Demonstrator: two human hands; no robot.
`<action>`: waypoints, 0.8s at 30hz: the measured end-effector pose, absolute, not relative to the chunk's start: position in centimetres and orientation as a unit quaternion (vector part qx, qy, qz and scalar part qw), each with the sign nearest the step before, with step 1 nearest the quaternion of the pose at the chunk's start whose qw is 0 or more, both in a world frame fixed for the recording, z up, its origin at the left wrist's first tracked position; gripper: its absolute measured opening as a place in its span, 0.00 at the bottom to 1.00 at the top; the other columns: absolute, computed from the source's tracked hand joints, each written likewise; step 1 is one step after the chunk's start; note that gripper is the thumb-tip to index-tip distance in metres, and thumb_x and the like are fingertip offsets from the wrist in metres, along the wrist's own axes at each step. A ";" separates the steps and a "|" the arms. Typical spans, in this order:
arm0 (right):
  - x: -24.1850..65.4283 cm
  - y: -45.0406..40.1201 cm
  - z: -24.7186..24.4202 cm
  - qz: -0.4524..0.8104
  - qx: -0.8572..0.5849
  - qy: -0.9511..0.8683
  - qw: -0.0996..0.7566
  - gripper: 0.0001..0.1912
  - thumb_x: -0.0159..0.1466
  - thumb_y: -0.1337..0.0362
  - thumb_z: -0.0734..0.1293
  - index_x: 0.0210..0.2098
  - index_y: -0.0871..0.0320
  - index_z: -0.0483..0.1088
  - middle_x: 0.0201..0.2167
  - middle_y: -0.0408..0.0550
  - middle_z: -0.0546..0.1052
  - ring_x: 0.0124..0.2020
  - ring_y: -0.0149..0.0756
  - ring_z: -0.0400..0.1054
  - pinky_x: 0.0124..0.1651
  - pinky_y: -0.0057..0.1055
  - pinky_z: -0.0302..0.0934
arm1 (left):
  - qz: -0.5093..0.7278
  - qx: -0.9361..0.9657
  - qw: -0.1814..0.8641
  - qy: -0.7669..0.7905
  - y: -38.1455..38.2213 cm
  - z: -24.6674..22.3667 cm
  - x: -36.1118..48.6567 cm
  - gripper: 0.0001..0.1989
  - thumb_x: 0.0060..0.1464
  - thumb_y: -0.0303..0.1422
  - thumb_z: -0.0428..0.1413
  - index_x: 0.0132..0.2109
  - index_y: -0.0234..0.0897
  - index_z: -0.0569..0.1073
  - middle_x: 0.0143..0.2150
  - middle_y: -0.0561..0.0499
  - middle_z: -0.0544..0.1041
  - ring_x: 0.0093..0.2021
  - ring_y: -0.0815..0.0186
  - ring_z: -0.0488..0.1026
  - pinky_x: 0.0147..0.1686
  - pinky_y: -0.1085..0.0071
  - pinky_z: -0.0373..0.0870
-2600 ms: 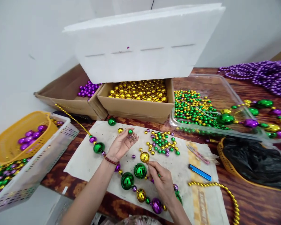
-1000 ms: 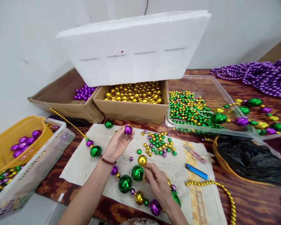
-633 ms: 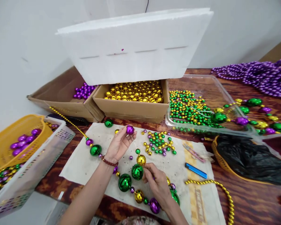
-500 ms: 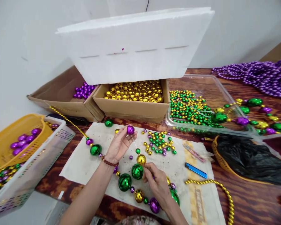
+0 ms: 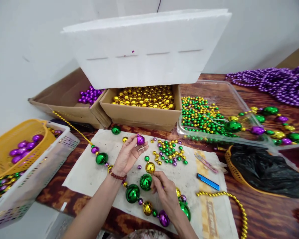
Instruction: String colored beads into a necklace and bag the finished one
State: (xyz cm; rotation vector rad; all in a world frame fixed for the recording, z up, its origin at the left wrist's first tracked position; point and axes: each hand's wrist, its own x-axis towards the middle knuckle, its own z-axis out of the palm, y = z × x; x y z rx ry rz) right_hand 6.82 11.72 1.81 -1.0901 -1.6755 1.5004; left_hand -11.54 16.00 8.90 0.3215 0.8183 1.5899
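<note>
Between the fingertips of my left hand is a shiny purple bead. A white string runs from near that bead down to a small green bead and a gold bead. My right hand pinches the strand by the gold bead and a large green bead; the exact grip point is partly hidden by the fingers. Below, the strung bead garland curves across the white cloth, passing under my left wrist and behind my right hand.
Loose small beads lie on the cloth, with tweezers and a blue cutter to the right. Behind stand a carton of gold beads and a clear tray. Baskets flank the left; a black bag sits right.
The purple bead in my left hand has shifted slightly right and down, nearer the small green bead. My right hand keeps its pinch almost in place. The whole view has tilted a little.
</note>
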 end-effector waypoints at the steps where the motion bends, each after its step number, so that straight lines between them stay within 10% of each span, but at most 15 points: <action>1: 6.6 11.8 1.8 0.576 -0.416 -0.625 0.323 0.13 0.71 0.56 0.57 0.38 0.56 0.68 0.21 0.40 0.72 0.20 0.31 0.69 0.27 0.25 0.63 | 0.687 0.153 0.614 0.356 15.8 8.9 -11.3 0.15 0.52 0.31 0.67 0.48 0.37 0.76 0.43 0.49 0.79 0.43 0.60 0.79 0.47 0.64 0.77; 16: 6.0 12.3 2.1 0.709 -0.422 -0.436 0.360 0.17 0.62 0.48 0.67 0.35 0.57 0.71 0.29 0.48 0.80 0.25 0.36 0.73 0.22 0.25 0.55 | 0.644 0.208 0.619 0.398 14.1 8.2 -10.2 0.16 0.55 0.33 0.64 0.51 0.37 0.76 0.44 0.45 0.80 0.45 0.59 0.78 0.51 0.62 0.73; 24: 5.7 12.6 1.8 0.712 -0.438 -0.389 0.388 0.16 0.58 0.52 0.70 0.28 0.60 0.76 0.16 0.43 0.75 0.15 0.26 0.55 0.21 0.25 0.47 | 0.591 0.318 0.598 0.438 15.4 7.8 -11.4 0.22 0.56 0.46 0.61 0.52 0.37 0.76 0.48 0.41 0.78 0.46 0.56 0.77 0.49 0.61 0.72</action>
